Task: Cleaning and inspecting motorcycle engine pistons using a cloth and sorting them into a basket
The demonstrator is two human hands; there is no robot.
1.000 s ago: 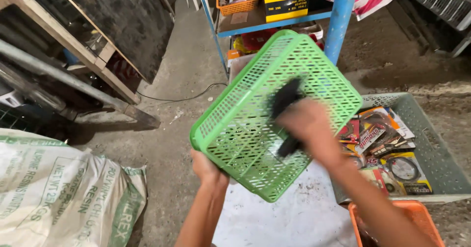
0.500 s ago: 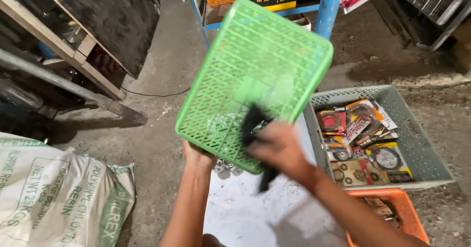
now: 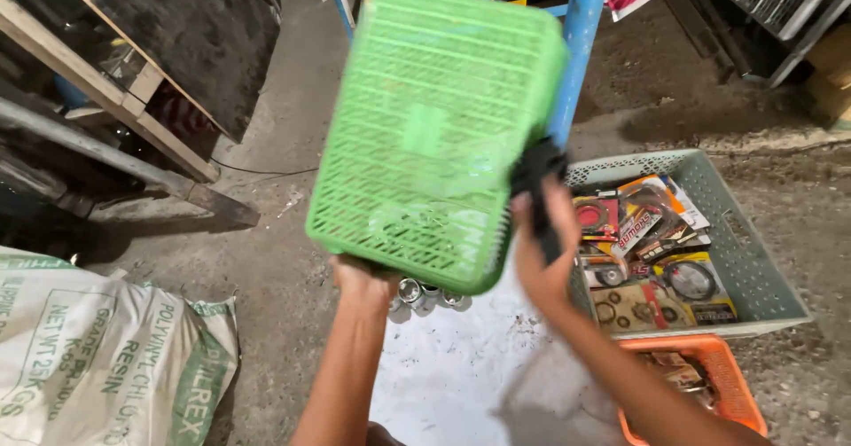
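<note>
L hand (image 3: 362, 279) grips bottom edge of green plastic basket (image 3: 436, 136), held tilted up over white worktop (image 3: 443, 366). R hand (image 3: 542, 242) clenched on black brush (image 3: 534, 173) at basket's R side. Best: steady basket, short strokes along slots, debris falling clear of grey crate (image 3: 753, 260).

left hand (image 3: 362, 279): raised, palm up, fingers curled in a closed grip, forearm bare and reaching up from the lower frame. right hand (image 3: 542, 249): raised, fingers clenched shut, wrist bent, bare forearm angling in from the lower right.
</note>
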